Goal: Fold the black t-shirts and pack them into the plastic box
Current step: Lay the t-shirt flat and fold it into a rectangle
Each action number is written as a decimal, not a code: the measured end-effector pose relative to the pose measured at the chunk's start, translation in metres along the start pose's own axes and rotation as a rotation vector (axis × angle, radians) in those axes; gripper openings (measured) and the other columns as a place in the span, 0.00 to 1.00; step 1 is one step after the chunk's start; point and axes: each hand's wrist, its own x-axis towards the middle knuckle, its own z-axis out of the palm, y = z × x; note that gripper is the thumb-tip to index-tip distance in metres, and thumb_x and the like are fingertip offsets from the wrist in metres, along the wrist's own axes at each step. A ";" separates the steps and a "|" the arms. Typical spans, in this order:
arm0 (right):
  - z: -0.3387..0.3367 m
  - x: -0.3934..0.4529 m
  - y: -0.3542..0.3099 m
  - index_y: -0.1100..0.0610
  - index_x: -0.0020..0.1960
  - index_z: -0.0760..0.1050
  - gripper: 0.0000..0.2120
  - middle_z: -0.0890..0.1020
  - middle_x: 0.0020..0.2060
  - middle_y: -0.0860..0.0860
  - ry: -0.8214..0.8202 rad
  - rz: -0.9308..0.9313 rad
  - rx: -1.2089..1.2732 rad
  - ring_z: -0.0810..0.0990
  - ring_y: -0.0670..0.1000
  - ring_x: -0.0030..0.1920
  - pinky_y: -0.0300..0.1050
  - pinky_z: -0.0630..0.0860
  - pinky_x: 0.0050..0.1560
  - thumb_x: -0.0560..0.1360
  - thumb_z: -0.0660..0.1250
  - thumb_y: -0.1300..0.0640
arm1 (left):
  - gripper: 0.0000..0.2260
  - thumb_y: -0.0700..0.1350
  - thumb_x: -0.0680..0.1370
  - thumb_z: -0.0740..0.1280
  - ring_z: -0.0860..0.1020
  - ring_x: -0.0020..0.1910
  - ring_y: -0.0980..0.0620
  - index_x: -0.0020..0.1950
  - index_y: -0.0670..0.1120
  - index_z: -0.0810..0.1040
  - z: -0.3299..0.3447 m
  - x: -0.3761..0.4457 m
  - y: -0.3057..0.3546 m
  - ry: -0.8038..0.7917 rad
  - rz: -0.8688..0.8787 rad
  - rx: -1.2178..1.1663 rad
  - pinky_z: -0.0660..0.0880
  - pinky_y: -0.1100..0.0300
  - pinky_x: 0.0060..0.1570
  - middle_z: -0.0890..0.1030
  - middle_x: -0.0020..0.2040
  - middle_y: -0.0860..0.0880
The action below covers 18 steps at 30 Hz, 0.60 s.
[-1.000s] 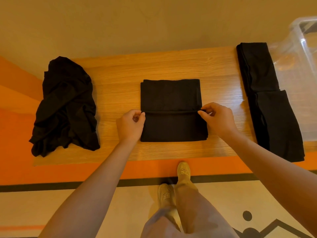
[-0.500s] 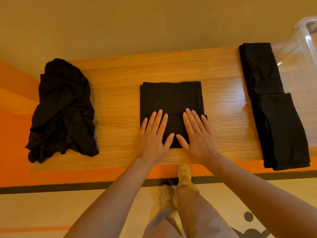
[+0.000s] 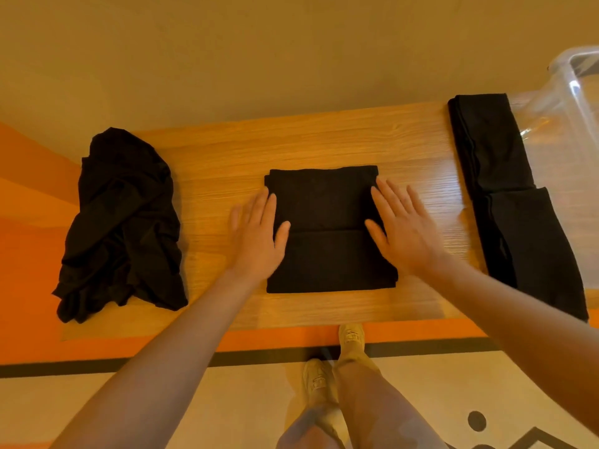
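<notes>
Both hands lie flat with fingers straight and spread, the left hand point(image 3: 257, 236) on the left edge of the folded black t-shirt point(image 3: 329, 231) and the right hand point(image 3: 403, 230) on its right edge, holding nothing. That shirt sits mid-table point(image 3: 324, 140) as a near-square, slightly longer near to far, its fold line running left to right. A crumpled shirt pile point(image 3: 121, 222) lies left; two folded shirts point(image 3: 515, 202) lie right in a near-to-far row beside the clear plastic box point(image 3: 570, 92).

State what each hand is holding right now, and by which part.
Nothing is held. The left hand and right hand lie flat with straight fingers at the side edges of the folded black t-shirt.
</notes>
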 end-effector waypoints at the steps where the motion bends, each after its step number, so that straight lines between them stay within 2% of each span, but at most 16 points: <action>1: -0.007 0.016 0.005 0.61 0.76 0.56 0.27 0.56 0.77 0.57 0.003 -0.007 -0.025 0.50 0.55 0.77 0.56 0.48 0.77 0.82 0.47 0.49 | 0.25 0.54 0.83 0.51 0.52 0.77 0.49 0.78 0.45 0.56 -0.008 0.018 0.000 0.010 -0.010 0.024 0.47 0.49 0.75 0.56 0.78 0.46; 4: -0.027 0.061 0.013 0.60 0.75 0.60 0.23 0.62 0.75 0.57 -0.024 -0.022 -0.043 0.57 0.56 0.76 0.53 0.50 0.76 0.82 0.55 0.56 | 0.22 0.49 0.83 0.57 0.61 0.74 0.47 0.76 0.45 0.61 -0.027 0.066 0.004 -0.015 0.021 0.064 0.56 0.51 0.72 0.64 0.75 0.45; 7: -0.039 0.091 0.017 0.59 0.70 0.67 0.19 0.71 0.68 0.57 -0.068 -0.015 -0.123 0.67 0.58 0.69 0.52 0.60 0.70 0.80 0.60 0.55 | 0.18 0.47 0.80 0.63 0.69 0.67 0.46 0.70 0.46 0.69 -0.038 0.100 0.010 -0.124 0.031 0.194 0.59 0.52 0.66 0.73 0.67 0.46; 9: -0.043 0.103 0.019 0.58 0.67 0.70 0.17 0.73 0.64 0.56 -0.113 -0.012 -0.149 0.70 0.58 0.65 0.52 0.63 0.66 0.80 0.61 0.54 | 0.14 0.45 0.79 0.65 0.73 0.61 0.46 0.64 0.46 0.74 -0.043 0.114 0.015 -0.174 0.015 0.275 0.61 0.52 0.64 0.76 0.60 0.46; 12: -0.048 0.115 0.020 0.57 0.62 0.72 0.14 0.75 0.61 0.55 -0.192 0.044 -0.102 0.72 0.57 0.63 0.54 0.61 0.65 0.79 0.63 0.54 | 0.09 0.41 0.78 0.65 0.75 0.55 0.46 0.57 0.46 0.77 -0.045 0.126 0.019 -0.260 -0.037 0.276 0.59 0.50 0.64 0.79 0.52 0.47; 16: -0.054 0.122 0.019 0.58 0.57 0.75 0.10 0.76 0.57 0.55 -0.308 0.085 -0.093 0.71 0.57 0.62 0.62 0.52 0.70 0.79 0.62 0.54 | 0.07 0.40 0.77 0.65 0.74 0.54 0.46 0.54 0.46 0.78 -0.047 0.132 0.023 -0.355 -0.116 0.241 0.58 0.48 0.66 0.78 0.49 0.47; 18: -0.055 0.122 0.018 0.58 0.58 0.75 0.12 0.75 0.58 0.55 -0.328 0.068 -0.110 0.70 0.58 0.63 0.62 0.52 0.70 0.78 0.63 0.53 | 0.07 0.41 0.77 0.65 0.74 0.54 0.46 0.53 0.45 0.79 -0.048 0.131 0.025 -0.339 -0.106 0.249 0.58 0.48 0.67 0.77 0.49 0.47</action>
